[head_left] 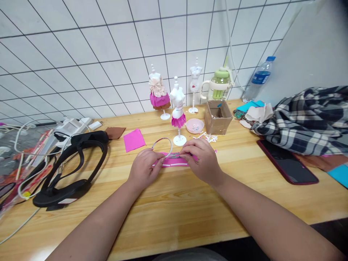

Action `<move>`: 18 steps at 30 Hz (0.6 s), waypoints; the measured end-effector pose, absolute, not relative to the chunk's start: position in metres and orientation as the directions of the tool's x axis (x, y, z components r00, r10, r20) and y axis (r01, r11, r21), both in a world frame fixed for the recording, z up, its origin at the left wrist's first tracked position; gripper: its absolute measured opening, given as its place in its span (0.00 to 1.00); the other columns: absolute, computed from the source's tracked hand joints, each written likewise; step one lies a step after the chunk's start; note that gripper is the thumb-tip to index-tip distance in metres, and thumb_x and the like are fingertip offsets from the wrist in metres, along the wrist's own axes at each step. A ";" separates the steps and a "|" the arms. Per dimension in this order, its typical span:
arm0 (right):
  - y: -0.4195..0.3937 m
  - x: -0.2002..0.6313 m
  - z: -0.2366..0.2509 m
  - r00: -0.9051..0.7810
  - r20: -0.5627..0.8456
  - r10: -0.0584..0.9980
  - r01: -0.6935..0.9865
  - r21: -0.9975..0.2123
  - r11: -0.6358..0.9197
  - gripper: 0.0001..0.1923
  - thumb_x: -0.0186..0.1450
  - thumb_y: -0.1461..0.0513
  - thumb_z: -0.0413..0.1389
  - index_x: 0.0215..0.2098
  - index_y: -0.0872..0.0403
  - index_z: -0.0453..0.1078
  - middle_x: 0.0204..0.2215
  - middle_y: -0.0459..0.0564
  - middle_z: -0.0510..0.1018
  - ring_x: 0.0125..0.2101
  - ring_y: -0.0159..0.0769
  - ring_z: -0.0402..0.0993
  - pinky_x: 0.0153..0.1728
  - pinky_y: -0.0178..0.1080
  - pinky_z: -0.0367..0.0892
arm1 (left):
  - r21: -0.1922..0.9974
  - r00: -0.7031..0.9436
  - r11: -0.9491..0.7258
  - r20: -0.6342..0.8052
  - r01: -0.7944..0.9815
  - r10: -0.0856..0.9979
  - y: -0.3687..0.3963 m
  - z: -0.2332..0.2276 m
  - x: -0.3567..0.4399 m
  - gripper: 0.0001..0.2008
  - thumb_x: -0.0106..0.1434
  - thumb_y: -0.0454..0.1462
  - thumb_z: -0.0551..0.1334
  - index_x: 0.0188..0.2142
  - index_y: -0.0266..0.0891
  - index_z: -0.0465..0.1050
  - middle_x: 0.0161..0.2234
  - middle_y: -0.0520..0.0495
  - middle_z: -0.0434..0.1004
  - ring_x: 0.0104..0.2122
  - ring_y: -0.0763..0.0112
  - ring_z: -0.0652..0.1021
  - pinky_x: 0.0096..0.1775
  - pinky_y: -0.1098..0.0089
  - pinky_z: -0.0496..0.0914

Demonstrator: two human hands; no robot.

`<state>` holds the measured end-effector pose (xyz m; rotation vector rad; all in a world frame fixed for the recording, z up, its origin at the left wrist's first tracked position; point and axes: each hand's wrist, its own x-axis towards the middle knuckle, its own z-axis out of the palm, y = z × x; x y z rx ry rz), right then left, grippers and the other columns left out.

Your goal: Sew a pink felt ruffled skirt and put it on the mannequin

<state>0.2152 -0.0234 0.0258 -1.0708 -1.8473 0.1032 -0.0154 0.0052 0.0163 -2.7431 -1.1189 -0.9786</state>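
My left hand [146, 167] is closed, thumb and fingers pinched beside a thin whitish band [171, 144] that curves up in a loop. My right hand [202, 159] is also closed, its fingertips pinching at a small dark and silvery piece [175, 156] that lies between the hands. What exactly the right fingers grip is hidden. Under both hands a strip of pink cloth [174, 163] lies on the table, with narrow white strips along its near edge. Just behind stands a white mini dress form [177, 98] in a pink ruffled skirt.
Farther back are two more dress forms [159, 90], a pink dish [195, 126] and a cardboard box [218, 117]. A pink square [134, 140] and a black headset strap [78, 181] lie left. A phone [288, 163] and plaid cloth [312, 116] lie right.
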 end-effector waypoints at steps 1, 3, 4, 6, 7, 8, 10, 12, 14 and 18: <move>-0.024 0.214 0.025 -0.164 0.687 0.708 0.623 -0.485 0.614 0.07 0.67 0.61 0.57 0.32 0.52 0.74 0.34 0.48 0.78 0.38 0.38 0.71 0.42 0.42 0.64 | 0.220 0.527 -0.728 0.559 0.650 0.640 0.006 0.016 -0.015 0.07 0.66 0.36 0.58 0.36 0.38 0.74 0.30 0.47 0.78 0.32 0.65 0.76 0.42 0.63 0.70; -0.027 0.210 0.025 -0.195 0.681 0.706 0.625 -0.468 0.624 0.07 0.67 0.61 0.56 0.32 0.52 0.74 0.34 0.48 0.78 0.37 0.38 0.71 0.41 0.42 0.63 | 0.285 0.468 -0.687 0.557 0.669 0.687 0.006 0.015 -0.013 0.08 0.65 0.37 0.57 0.32 0.39 0.73 0.27 0.48 0.77 0.29 0.67 0.76 0.39 0.65 0.70; -0.028 0.208 0.024 -0.217 0.680 0.701 0.626 -0.454 0.634 0.07 0.67 0.62 0.55 0.32 0.53 0.74 0.34 0.48 0.78 0.37 0.38 0.70 0.40 0.43 0.62 | 0.332 0.430 -0.663 0.554 0.671 0.713 0.005 0.014 -0.012 0.09 0.65 0.36 0.57 0.30 0.39 0.73 0.26 0.49 0.76 0.29 0.68 0.76 0.37 0.67 0.70; -0.030 0.205 0.024 -0.251 0.679 0.689 0.626 -0.429 0.651 0.07 0.68 0.63 0.54 0.33 0.53 0.73 0.35 0.48 0.78 0.38 0.38 0.70 0.40 0.43 0.61 | 0.417 0.352 -0.615 0.551 0.670 0.757 0.005 0.014 -0.010 0.09 0.64 0.36 0.56 0.28 0.39 0.72 0.25 0.50 0.75 0.27 0.70 0.75 0.32 0.70 0.69; -0.030 0.204 0.024 -0.254 0.679 0.688 0.622 -0.430 0.654 0.07 0.68 0.63 0.54 0.33 0.53 0.73 0.35 0.48 0.78 0.37 0.38 0.70 0.40 0.43 0.61 | 0.444 0.322 -0.596 0.550 0.669 0.771 0.004 0.014 -0.009 0.09 0.63 0.36 0.56 0.28 0.39 0.71 0.24 0.50 0.74 0.26 0.71 0.74 0.30 0.71 0.68; -0.030 0.204 0.024 -0.245 0.680 0.691 0.614 -0.442 0.653 0.07 0.68 0.62 0.54 0.33 0.53 0.73 0.35 0.48 0.78 0.37 0.38 0.70 0.40 0.43 0.61 | 0.457 0.308 -0.587 0.549 0.668 0.777 0.003 0.014 -0.009 0.09 0.63 0.36 0.56 0.28 0.38 0.71 0.23 0.51 0.74 0.25 0.72 0.74 0.29 0.72 0.67; -0.030 0.205 0.024 -0.198 0.677 0.709 0.590 -0.495 0.638 0.07 0.67 0.62 0.55 0.33 0.52 0.74 0.34 0.48 0.78 0.37 0.37 0.71 0.40 0.42 0.62 | 0.439 0.349 -0.614 0.545 0.656 0.763 0.002 0.015 -0.010 0.09 0.63 0.37 0.57 0.29 0.38 0.73 0.22 0.52 0.73 0.22 0.73 0.72 0.27 0.73 0.65; -0.028 0.206 0.023 -0.151 0.664 0.733 0.563 -0.552 0.616 0.05 0.66 0.61 0.57 0.32 0.52 0.74 0.33 0.48 0.77 0.37 0.37 0.71 0.40 0.41 0.63 | 0.392 0.433 -0.673 0.543 0.627 0.720 0.002 0.017 -0.011 0.10 0.64 0.38 0.57 0.30 0.38 0.75 0.21 0.52 0.73 0.20 0.75 0.71 0.26 0.74 0.64; -0.026 0.208 0.023 -0.127 0.650 0.749 0.541 -0.588 0.601 0.05 0.66 0.61 0.58 0.32 0.52 0.73 0.33 0.48 0.77 0.37 0.37 0.72 0.40 0.40 0.64 | 0.351 0.481 -0.714 0.553 0.606 0.680 0.001 0.017 -0.012 0.10 0.63 0.38 0.59 0.29 0.38 0.76 0.19 0.52 0.73 0.19 0.75 0.71 0.25 0.74 0.63; -0.026 0.210 0.024 -0.144 0.636 0.758 0.532 -0.596 0.601 0.06 0.66 0.60 0.57 0.31 0.52 0.72 0.33 0.49 0.76 0.37 0.38 0.71 0.39 0.41 0.64 | 0.308 0.480 -0.725 0.583 0.616 0.656 0.002 0.018 -0.009 0.10 0.62 0.39 0.61 0.29 0.38 0.79 0.17 0.52 0.72 0.17 0.77 0.70 0.23 0.75 0.62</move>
